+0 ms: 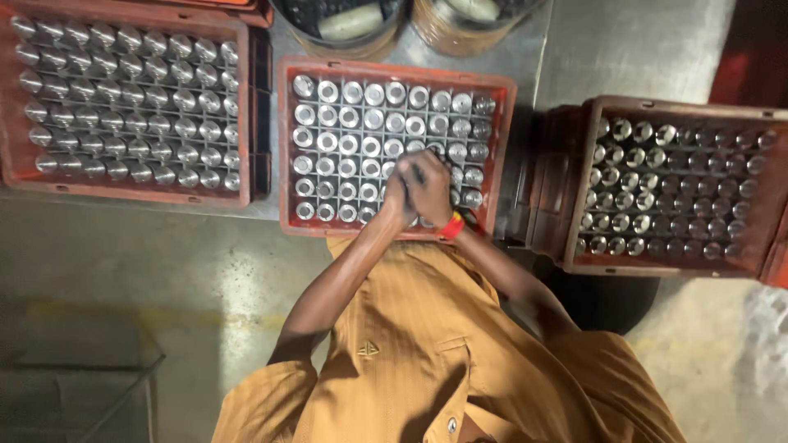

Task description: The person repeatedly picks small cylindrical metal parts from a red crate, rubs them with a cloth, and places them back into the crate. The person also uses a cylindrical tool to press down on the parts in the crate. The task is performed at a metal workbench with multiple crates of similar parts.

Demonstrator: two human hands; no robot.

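A grey metal table (525, 49) holds two red crates (291, 148) of metal cylinders. A third crate (574, 205) stands beside it over concrete floor (164, 262).

metal cylinders (373, 119) looked polished, glossy; middle crate (501, 123) dull red plastic, scuffed; shirt (427, 344) ribbed mustard cloth, matt; floor (148, 262) rough, stained concrete.

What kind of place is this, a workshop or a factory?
Probably a factory or machine shop floor. Three red crates hold gridded rows of identical shiny metal cylinders, two drums stand behind, and the floor is bare concrete. Both hands work over the middle crate.
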